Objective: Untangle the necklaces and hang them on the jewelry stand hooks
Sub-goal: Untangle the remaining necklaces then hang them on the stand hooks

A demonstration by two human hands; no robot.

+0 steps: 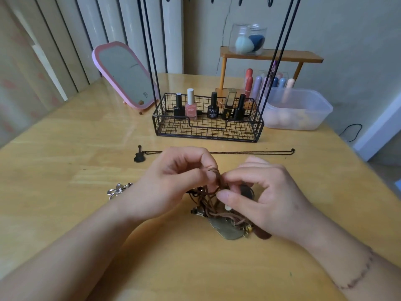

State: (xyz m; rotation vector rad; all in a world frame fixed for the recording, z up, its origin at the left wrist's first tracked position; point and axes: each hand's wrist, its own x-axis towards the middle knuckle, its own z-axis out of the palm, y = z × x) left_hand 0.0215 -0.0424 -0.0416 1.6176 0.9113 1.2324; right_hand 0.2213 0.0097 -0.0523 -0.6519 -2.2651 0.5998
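Together, left hand (173, 183) and right hand (260, 196) pinch tangled brown cords (213, 199) (fingers curled).

At the top of the frame we lose the jewelry stand (280, 51): its rods run off the edge, and only the tips of its hooks show. At centre, our left hand (173, 183) and right hand (264, 198) cover much of the tangled necklaces (217, 213), so we cannot tell how many cords there are. A silver piece (118, 190) at centre left slips under the left wrist. The round shapes inside the frosted plastic tub (297, 109) at right are blurred.
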